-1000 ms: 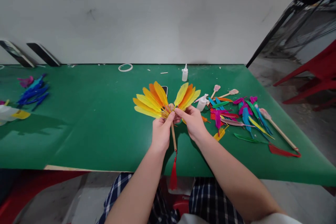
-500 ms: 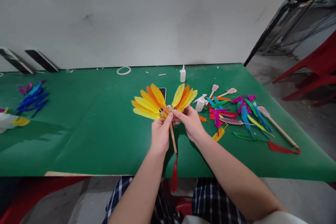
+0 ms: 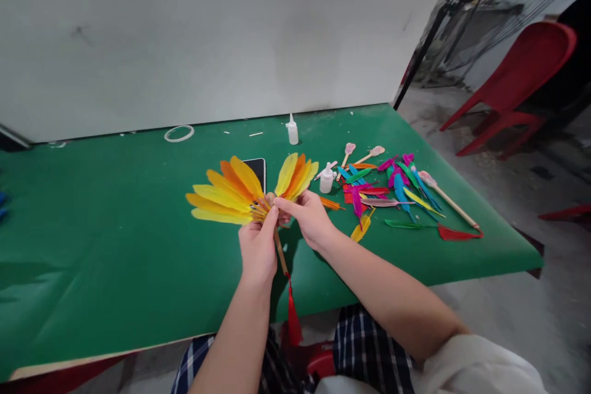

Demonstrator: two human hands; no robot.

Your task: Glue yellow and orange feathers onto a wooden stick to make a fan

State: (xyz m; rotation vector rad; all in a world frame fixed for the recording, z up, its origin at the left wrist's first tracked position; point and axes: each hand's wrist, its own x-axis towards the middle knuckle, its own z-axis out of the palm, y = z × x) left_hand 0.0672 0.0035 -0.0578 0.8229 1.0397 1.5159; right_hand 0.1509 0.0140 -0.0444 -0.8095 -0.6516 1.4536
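Note:
Both my hands meet around a feather fan (image 3: 226,194) of yellow and orange feathers on a wooden handle, held above the table. My left hand (image 3: 259,246) pinches the quills on the left side, thumb on top. My right hand (image 3: 308,215) grips the fan's head at the right, its thumb and index finger pressed near my left thumb. A smaller group of yellow and orange feathers (image 3: 297,173) spreads above my right hand. Below hangs a red tassel (image 3: 292,314) from the handle's end. My hands hide the middle of the fan.
A phone (image 3: 257,171) lies behind the fan. Two white glue bottles (image 3: 292,132) (image 3: 327,180) stand on the green table (image 3: 129,271). Loose coloured feathers (image 3: 357,200) and a stick with a red tassel (image 3: 455,203) lie at right. A tape ring (image 3: 179,133) sits near the wall.
The view has swung to the right, so the table's things appear further left and the blue feathers are almost out of view. My hands keep the same hold on the fan.

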